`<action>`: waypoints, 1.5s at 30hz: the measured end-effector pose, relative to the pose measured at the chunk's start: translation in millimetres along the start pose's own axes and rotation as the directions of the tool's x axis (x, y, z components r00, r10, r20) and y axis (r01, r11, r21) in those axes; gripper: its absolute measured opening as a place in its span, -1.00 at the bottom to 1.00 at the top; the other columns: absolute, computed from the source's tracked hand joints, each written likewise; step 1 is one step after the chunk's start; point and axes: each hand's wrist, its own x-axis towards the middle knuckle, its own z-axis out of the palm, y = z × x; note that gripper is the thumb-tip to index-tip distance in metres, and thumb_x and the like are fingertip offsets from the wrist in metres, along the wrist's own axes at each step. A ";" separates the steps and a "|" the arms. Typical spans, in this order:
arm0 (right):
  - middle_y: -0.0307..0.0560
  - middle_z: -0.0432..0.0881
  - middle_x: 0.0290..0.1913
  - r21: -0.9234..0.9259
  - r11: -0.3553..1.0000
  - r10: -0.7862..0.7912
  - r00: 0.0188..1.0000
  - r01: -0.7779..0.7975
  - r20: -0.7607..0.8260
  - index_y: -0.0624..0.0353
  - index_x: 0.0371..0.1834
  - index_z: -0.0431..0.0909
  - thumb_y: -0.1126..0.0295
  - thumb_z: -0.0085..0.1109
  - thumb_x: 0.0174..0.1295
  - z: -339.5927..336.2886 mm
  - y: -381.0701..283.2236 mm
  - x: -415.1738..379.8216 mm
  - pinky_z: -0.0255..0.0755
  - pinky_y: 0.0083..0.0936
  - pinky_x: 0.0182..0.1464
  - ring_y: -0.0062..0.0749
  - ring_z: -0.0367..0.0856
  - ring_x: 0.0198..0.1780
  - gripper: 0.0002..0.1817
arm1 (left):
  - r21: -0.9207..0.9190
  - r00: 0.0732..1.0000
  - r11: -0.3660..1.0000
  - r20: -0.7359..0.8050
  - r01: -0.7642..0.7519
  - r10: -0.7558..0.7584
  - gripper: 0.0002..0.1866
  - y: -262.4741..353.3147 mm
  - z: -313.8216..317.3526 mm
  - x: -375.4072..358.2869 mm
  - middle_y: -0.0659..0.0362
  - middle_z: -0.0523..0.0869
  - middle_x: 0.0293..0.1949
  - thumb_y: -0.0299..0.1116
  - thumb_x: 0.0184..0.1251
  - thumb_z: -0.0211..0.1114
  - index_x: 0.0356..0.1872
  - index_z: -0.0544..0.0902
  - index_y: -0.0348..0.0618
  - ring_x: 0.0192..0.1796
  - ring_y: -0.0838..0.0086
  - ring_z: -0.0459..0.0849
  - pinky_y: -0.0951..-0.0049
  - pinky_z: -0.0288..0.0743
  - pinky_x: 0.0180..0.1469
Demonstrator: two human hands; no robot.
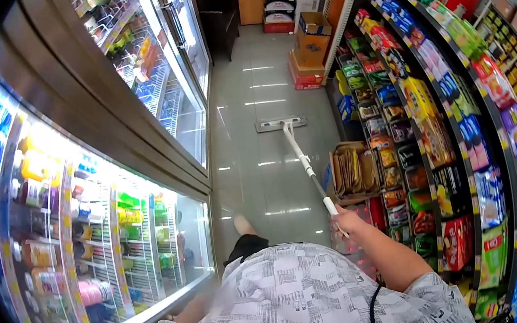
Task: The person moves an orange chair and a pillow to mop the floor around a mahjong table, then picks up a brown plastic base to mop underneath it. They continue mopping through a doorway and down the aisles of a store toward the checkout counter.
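Note:
A flat mop head (281, 124) lies on the grey tiled floor (261, 187) of the aisle. From it a white pole (302, 157) slants back toward me on the right. My right hand (346, 221) is wrapped round the upper end of this pole, beside the snack shelves. My left arm hangs low at the left side of the patterned shirt (288, 300), and its hand is out of sight. One bare leg (243, 225) shows just ahead of the shirt.
Lit glass-door fridges (211, 235) with bottles line the left. Snack shelves (424, 141) run along the right. An open carton of flattened cardboard (353, 169) stands at their foot; further off are stacked boxes (311, 42) and a dark chair (218, 18).

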 end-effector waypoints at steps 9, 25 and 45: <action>-0.20 0.51 -0.36 0.029 0.999 0.041 0.998 -0.040 -0.037 -0.39 0.83 -0.06 0.25 0.04 0.59 7.8 -235.4 133.4 0.32 -0.33 -0.53 -0.46 0.42 -0.55 -0.19 | 0.365 0.917 0.850 0.034 -0.380 0.396 -0.62 186.5 -265.1 209.0 -0.10 0.84 0.02 -0.04 0.47 0.21 -0.06 0.82 -0.10 0.13 -0.08 0.80 -0.04 0.69 0.16; -0.18 0.49 -0.35 0.151 0.988 0.018 0.999 -0.024 0.037 -0.55 0.80 -0.05 0.26 -0.01 0.61 15.4 -579.8 338.7 0.28 -0.40 -0.57 -0.47 0.40 -0.56 -0.23 | -0.367 0.849 0.838 0.189 -0.405 0.493 -0.33 744.5 -596.5 207.8 0.05 0.75 0.14 0.13 0.62 0.26 0.47 0.55 -0.19 0.00 0.33 0.78 0.27 0.72 -0.01; 0.02 0.80 -0.07 -0.075 0.991 -0.055 0.865 0.107 0.499 0.15 0.35 0.58 0.10 0.15 0.62 10.4 -1004.2 605.1 0.68 -0.38 -0.29 -0.30 0.79 -0.30 -0.56 | -0.832 0.932 0.543 0.097 -0.118 0.351 -0.42 927.0 -915.0 309.6 0.22 0.66 -0.23 -0.29 0.64 0.21 0.62 0.39 0.05 -0.41 0.56 0.54 0.47 0.46 -0.46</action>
